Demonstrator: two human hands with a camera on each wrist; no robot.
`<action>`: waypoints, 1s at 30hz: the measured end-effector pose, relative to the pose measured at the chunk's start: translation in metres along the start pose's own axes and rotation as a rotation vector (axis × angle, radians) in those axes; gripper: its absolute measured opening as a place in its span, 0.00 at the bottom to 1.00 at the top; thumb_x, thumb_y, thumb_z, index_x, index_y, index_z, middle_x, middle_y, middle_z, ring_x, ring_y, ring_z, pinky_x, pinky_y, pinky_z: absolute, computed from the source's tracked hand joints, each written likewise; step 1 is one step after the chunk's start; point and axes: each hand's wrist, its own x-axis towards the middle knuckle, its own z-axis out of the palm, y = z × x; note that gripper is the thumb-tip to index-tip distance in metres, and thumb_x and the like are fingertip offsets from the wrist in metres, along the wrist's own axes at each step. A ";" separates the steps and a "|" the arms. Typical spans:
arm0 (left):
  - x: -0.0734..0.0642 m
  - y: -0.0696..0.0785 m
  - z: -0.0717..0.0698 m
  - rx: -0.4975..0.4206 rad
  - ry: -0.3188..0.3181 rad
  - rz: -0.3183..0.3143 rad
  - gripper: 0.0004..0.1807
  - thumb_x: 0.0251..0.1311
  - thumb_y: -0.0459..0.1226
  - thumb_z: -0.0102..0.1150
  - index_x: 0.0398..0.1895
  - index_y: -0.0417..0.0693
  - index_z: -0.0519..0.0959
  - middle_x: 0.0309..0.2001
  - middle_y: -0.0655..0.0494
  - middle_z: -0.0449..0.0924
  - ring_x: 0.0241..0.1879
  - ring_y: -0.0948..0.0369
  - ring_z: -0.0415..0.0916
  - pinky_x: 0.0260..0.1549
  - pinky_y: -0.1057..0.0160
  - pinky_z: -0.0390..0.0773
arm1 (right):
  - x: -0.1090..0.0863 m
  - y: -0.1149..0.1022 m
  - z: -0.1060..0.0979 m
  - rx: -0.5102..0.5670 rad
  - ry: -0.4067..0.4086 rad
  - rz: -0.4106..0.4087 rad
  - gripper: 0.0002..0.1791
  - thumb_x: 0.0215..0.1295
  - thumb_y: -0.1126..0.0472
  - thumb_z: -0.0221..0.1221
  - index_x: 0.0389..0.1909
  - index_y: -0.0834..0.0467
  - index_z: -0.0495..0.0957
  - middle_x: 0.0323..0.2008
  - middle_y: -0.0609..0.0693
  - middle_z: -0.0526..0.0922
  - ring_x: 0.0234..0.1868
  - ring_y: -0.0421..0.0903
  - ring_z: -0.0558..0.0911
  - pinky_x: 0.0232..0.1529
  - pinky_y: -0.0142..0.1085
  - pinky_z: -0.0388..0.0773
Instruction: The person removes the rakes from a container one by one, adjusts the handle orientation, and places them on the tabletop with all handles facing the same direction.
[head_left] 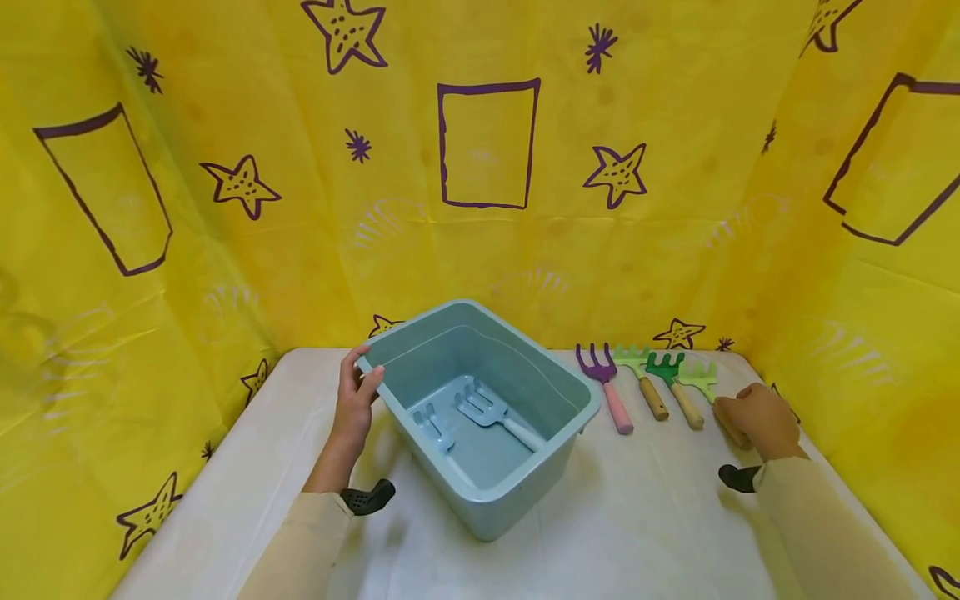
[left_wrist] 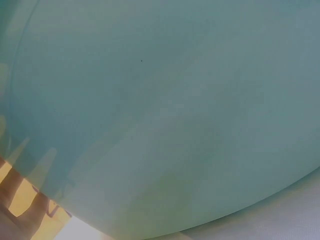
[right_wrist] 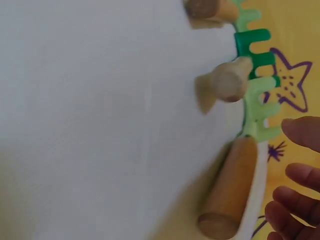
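Observation:
My left hand [head_left: 358, 404] grips the left rim of a grey-blue plastic bin [head_left: 517, 492], thumb over the edge. In the left wrist view the bin's wall [left_wrist: 175, 110] fills most of the picture. Inside lie a light blue hand rake [head_left: 483, 410] with a pale handle and a second blue pronged shape [head_left: 435, 429]. Over at the right, my right hand [head_left: 761, 419] is beside the wooden handle [right_wrist: 230, 190] of a light green hand rake [head_left: 697, 377]. In the right wrist view its fingers [right_wrist: 297, 205] are apart and loosely bent, next to that handle.
Left of that rake lie a dark green hand rake [head_left: 678, 387], another light green one [head_left: 637, 362] and a purple fork [head_left: 597, 364] with a pink handle. They rest on a white-covered table [head_left: 637, 517]. Yellow patterned cloth [head_left: 487, 250] rises behind and on both sides.

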 end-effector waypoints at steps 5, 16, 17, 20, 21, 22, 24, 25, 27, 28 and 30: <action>0.001 -0.002 -0.001 -0.005 -0.004 0.005 0.28 0.72 0.38 0.45 0.71 0.43 0.52 0.67 0.39 0.56 0.59 0.44 0.59 0.61 0.42 0.60 | 0.004 -0.014 -0.011 0.024 0.060 -0.012 0.30 0.67 0.45 0.56 0.46 0.72 0.71 0.43 0.70 0.76 0.40 0.65 0.75 0.33 0.51 0.70; 0.003 -0.001 0.000 -0.012 -0.004 0.007 0.28 0.72 0.38 0.45 0.71 0.43 0.52 0.66 0.39 0.57 0.58 0.44 0.60 0.59 0.46 0.63 | 0.017 -0.060 -0.037 0.113 0.159 -0.052 0.27 0.69 0.46 0.53 0.43 0.71 0.74 0.41 0.68 0.77 0.42 0.65 0.73 0.39 0.51 0.69; 0.003 0.000 0.001 -0.012 -0.003 0.007 0.28 0.72 0.37 0.45 0.71 0.43 0.52 0.66 0.39 0.57 0.58 0.44 0.60 0.58 0.47 0.63 | 0.018 -0.066 -0.038 0.129 0.161 -0.057 0.27 0.70 0.46 0.52 0.45 0.71 0.74 0.43 0.68 0.77 0.43 0.66 0.73 0.40 0.52 0.70; 0.002 0.000 0.001 -0.010 -0.003 0.005 0.28 0.72 0.38 0.45 0.71 0.43 0.52 0.66 0.38 0.57 0.58 0.44 0.60 0.59 0.46 0.63 | 0.021 -0.089 -0.044 0.179 0.148 -0.075 0.29 0.70 0.46 0.52 0.49 0.72 0.72 0.48 0.70 0.74 0.47 0.67 0.72 0.45 0.55 0.70; 0.002 0.000 0.001 -0.010 -0.003 0.006 0.28 0.72 0.38 0.45 0.71 0.43 0.52 0.66 0.38 0.57 0.58 0.44 0.60 0.59 0.46 0.62 | 0.022 -0.097 -0.046 0.191 0.139 -0.082 0.30 0.70 0.46 0.52 0.50 0.73 0.72 0.49 0.70 0.74 0.47 0.67 0.71 0.47 0.55 0.70; 0.002 0.000 0.001 -0.008 -0.003 0.006 0.28 0.72 0.38 0.45 0.71 0.43 0.52 0.66 0.38 0.57 0.58 0.44 0.60 0.59 0.46 0.62 | 0.022 -0.106 -0.048 0.204 0.128 -0.088 0.30 0.70 0.46 0.52 0.52 0.73 0.72 0.50 0.70 0.73 0.48 0.66 0.71 0.48 0.55 0.70; 0.002 0.001 0.001 -0.010 -0.002 0.007 0.28 0.72 0.37 0.45 0.71 0.43 0.52 0.66 0.38 0.57 0.58 0.44 0.60 0.59 0.45 0.62 | 0.021 -0.124 -0.052 0.236 0.103 -0.100 0.32 0.70 0.45 0.52 0.54 0.72 0.70 0.51 0.69 0.72 0.49 0.65 0.71 0.49 0.55 0.71; 0.002 0.000 0.001 -0.011 -0.002 0.006 0.28 0.72 0.37 0.45 0.71 0.43 0.52 0.66 0.38 0.57 0.58 0.44 0.60 0.59 0.45 0.62 | 0.021 -0.134 -0.053 0.246 0.091 -0.106 0.32 0.70 0.44 0.52 0.54 0.72 0.70 0.51 0.69 0.72 0.48 0.64 0.71 0.48 0.54 0.72; 0.001 0.001 0.000 -0.011 0.001 0.003 0.28 0.72 0.37 0.45 0.71 0.43 0.52 0.65 0.38 0.57 0.57 0.45 0.60 0.60 0.45 0.62 | 0.020 -0.152 -0.056 0.271 0.069 -0.120 0.32 0.69 0.44 0.53 0.55 0.70 0.69 0.51 0.67 0.71 0.48 0.62 0.70 0.47 0.53 0.72; 0.001 0.001 0.000 -0.010 0.003 0.000 0.28 0.72 0.37 0.45 0.71 0.43 0.52 0.65 0.38 0.57 0.57 0.46 0.60 0.60 0.45 0.62 | 0.019 -0.161 -0.057 0.280 0.062 -0.128 0.32 0.69 0.44 0.54 0.55 0.70 0.69 0.51 0.67 0.71 0.47 0.62 0.70 0.46 0.52 0.72; 0.000 0.001 0.000 -0.008 0.004 -0.002 0.28 0.72 0.37 0.45 0.71 0.43 0.52 0.65 0.38 0.57 0.57 0.46 0.60 0.60 0.45 0.61 | 0.018 -0.180 -0.059 0.296 0.049 -0.138 0.31 0.69 0.44 0.55 0.55 0.69 0.68 0.52 0.66 0.71 0.47 0.61 0.70 0.46 0.52 0.72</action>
